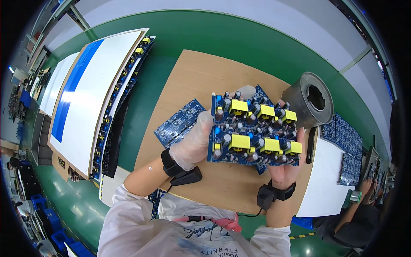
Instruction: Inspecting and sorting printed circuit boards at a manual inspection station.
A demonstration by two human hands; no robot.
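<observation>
Both my hands hold up a blue circuit board point(257, 132) crowded with yellow transformers, dark capacitors and small blue parts. My left hand point(192, 141), in a thin whitish glove, grips its left edge. At the right edge and underside, my right hand point(286, 173) is closed on the same board, which partly hides its fingers. Beneath and left of the held board, a flatter blue circuit board point(177, 123) lies on brown cardboard point(205, 70). One more blue board point(262, 93) peeks out behind the held one, mostly covered.
A round metal can point(295, 105) with a dark opening stands at the back right, near a black slim tool point(311, 145). Blue boards point(342, 135) lie on a white sheet point(323, 184) beside a co-worker's hand point(366, 186). Layered white panels point(92, 94) with populated boards rise at left.
</observation>
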